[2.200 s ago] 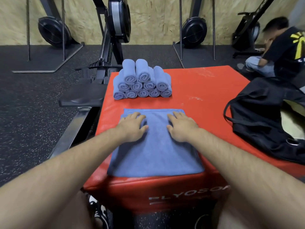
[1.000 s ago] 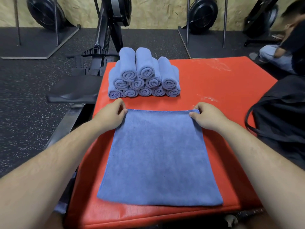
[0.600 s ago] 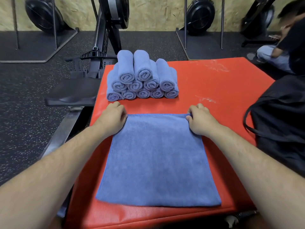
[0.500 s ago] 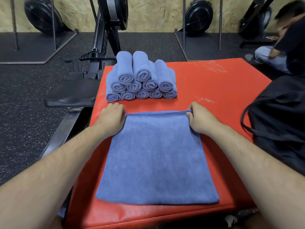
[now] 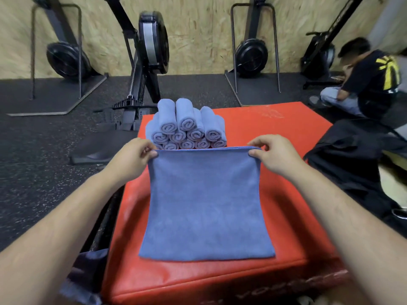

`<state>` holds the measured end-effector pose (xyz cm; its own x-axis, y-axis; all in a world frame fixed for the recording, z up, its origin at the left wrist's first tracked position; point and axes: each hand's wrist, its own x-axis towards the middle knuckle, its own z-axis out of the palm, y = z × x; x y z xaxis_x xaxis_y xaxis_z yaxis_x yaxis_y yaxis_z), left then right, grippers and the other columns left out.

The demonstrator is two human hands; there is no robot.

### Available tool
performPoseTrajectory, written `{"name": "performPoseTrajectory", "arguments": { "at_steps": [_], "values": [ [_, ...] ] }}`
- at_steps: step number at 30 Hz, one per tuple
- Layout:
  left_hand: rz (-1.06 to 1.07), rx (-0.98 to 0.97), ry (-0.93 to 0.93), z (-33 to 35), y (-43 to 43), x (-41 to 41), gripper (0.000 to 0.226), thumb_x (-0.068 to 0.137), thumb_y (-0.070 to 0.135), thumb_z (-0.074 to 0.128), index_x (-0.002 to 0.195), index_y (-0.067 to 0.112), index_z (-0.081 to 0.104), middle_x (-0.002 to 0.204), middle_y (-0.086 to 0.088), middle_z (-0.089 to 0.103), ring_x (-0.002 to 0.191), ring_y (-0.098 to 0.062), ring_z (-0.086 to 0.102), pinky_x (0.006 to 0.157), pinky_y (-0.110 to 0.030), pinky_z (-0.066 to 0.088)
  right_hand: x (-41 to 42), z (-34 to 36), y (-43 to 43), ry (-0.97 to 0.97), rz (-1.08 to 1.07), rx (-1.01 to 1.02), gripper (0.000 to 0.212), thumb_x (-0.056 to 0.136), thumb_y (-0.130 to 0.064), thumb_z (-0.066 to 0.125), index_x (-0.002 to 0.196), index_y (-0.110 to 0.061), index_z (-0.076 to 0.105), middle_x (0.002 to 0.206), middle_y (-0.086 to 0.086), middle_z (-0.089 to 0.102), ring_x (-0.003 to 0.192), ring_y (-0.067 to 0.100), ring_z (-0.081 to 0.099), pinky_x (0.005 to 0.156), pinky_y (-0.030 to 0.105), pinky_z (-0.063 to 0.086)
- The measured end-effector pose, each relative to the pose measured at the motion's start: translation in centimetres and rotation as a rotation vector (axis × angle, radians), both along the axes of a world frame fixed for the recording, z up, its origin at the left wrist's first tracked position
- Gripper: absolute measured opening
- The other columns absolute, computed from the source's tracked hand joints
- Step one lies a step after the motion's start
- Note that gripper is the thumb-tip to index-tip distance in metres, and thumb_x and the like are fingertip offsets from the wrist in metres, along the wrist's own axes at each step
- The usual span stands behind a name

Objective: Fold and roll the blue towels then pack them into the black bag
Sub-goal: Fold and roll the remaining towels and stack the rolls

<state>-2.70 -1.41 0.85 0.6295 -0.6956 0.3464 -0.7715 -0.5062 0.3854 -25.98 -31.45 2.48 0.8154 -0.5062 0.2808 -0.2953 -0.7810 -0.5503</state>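
A folded blue towel [image 5: 207, 205] lies on the red padded box [image 5: 293, 172], its far edge lifted off the surface. My left hand [image 5: 132, 157] pinches the far left corner. The far right corner is pinched by my right hand [image 5: 275, 155]. Behind the raised edge stands a stack of several rolled blue towels [image 5: 187, 126], partly hidden by it. The black bag [image 5: 352, 155] lies on the right side of the box, its opening facing right.
Rowing machines [image 5: 145, 62] stand on the black rubber floor behind and left of the box. A person [image 5: 365, 80] crouches on the floor at the far right. More blue cloth [image 5: 86, 280] hangs at the box's near left corner.
Both hands slid from the towel's middle to its far corners, pinched them, and have now lifted the far edge up off the box. The camera view tilted upward.
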Motion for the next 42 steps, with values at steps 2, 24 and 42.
{"name": "performPoseTrajectory", "arguments": {
  "at_steps": [2, 24, 42],
  "values": [
    [0.016, -0.026, -0.02, 1.9, 0.5, -0.6, 0.004, 0.091, 0.01, 0.066, 0.088, 0.01, 0.065, 0.081, -0.003, 0.054, 0.081, -0.023, 0.05, 0.072, -0.035, 0.036, -0.5, 1.5, 0.5, -0.019, 0.029, -0.015, 0.012, 0.082, -0.011, 0.075, 0.09, -0.02, 0.076, 0.076, -0.021, 0.058, 0.071, -0.01, 0.051, 0.065, 0.007, 0.032],
    [0.02, -0.134, 0.204, 7.2, 5.4, -7.7, 0.011, 0.088, 0.015, 0.072, 0.08, 0.022, 0.067, 0.069, 0.01, 0.064, 0.057, 0.004, 0.052, 0.061, -0.024, 0.041, -8.1, 5.8, 4.5, 0.069, 0.073, -0.003, 0.009, 0.081, -0.016, 0.076, 0.082, -0.024, 0.075, 0.081, -0.011, 0.072, 0.078, 0.007, 0.063, 0.073, 0.024, 0.047],
    [0.051, 0.01, 0.651, -0.8, 5.5, -8.1, 0.01, 0.087, 0.01, 0.068, 0.08, 0.013, 0.063, 0.077, -0.004, 0.063, 0.073, -0.016, 0.057, 0.064, -0.031, 0.05, -8.3, -1.2, 4.4, 0.308, 0.149, 0.134, 0.007, 0.09, -0.014, 0.068, 0.095, -0.018, 0.072, 0.087, -0.003, 0.071, 0.069, 0.003, 0.06, 0.069, 0.024, 0.045]
  ]
}}
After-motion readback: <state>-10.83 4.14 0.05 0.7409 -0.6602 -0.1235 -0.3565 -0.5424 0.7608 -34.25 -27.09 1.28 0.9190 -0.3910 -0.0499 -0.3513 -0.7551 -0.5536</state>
